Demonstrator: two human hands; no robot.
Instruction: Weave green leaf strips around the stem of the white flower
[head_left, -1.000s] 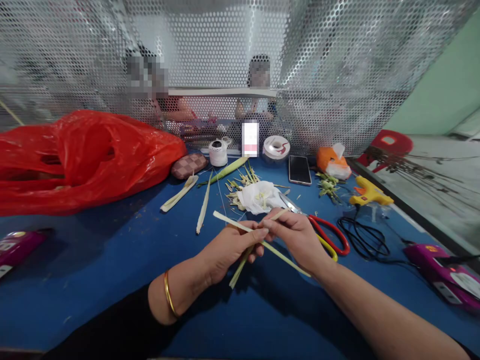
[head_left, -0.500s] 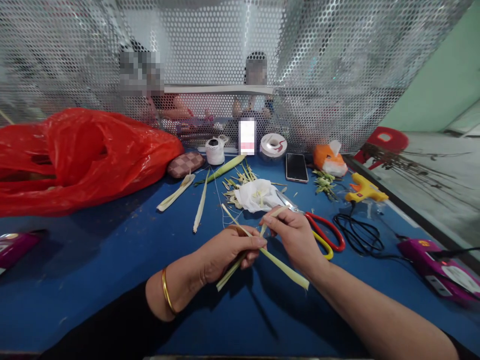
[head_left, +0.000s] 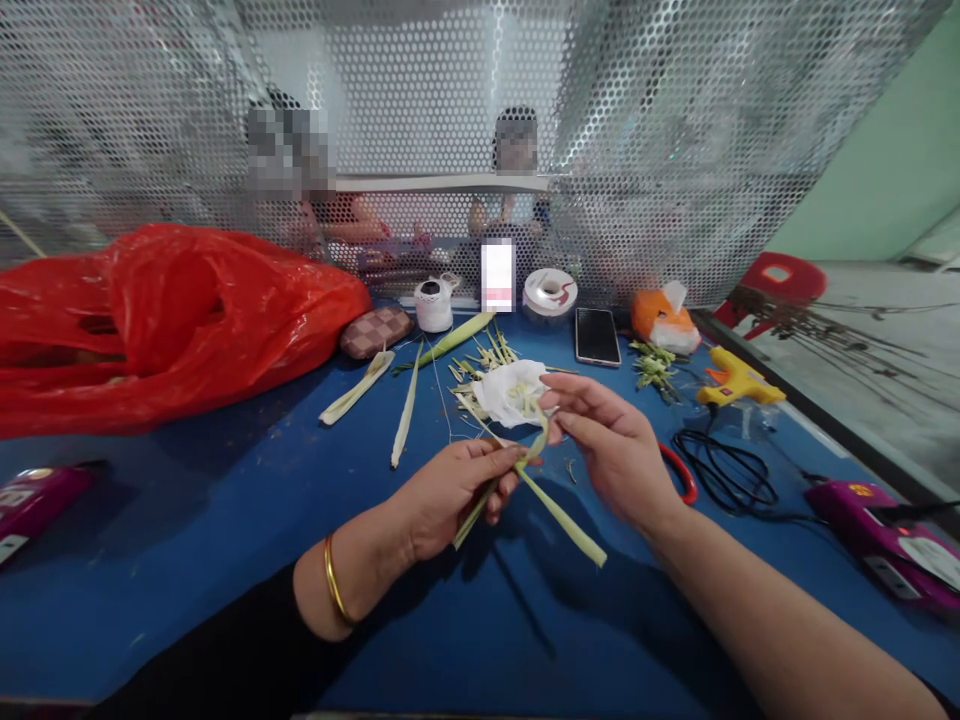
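My left hand point(head_left: 450, 495), with a gold bracelet point(head_left: 337, 582) at its wrist, pinches crossed pale green corn husk strips point(head_left: 564, 517) between thumb and fingers. One strip slants down to the right and another pokes out below the palm. My right hand point(head_left: 619, 450) is closed on the upper strip end at its thumb and fingertips, while its other fingers are held out. Behind that hand, the scissors point(head_left: 681, 474) show only part of a red handle. Beyond both hands lies a crumpled white tissue point(head_left: 499, 395) among husk scraps.
Husk pieces point(head_left: 407, 405), a thread spool point(head_left: 434, 305), a ribbon roll point(head_left: 550, 292) and a phone point(head_left: 598, 337) lie farther back. A red plastic bag point(head_left: 225, 310) fills the left. At right are a yellow glue gun point(head_left: 739, 378), black cable point(head_left: 724, 470) and purple power strip point(head_left: 874, 540).
My right hand has shifted right and slightly up, its fingers more stretched out, and the upper strip end now bends upward. The scissors are more covered. My left hand keeps its hold.
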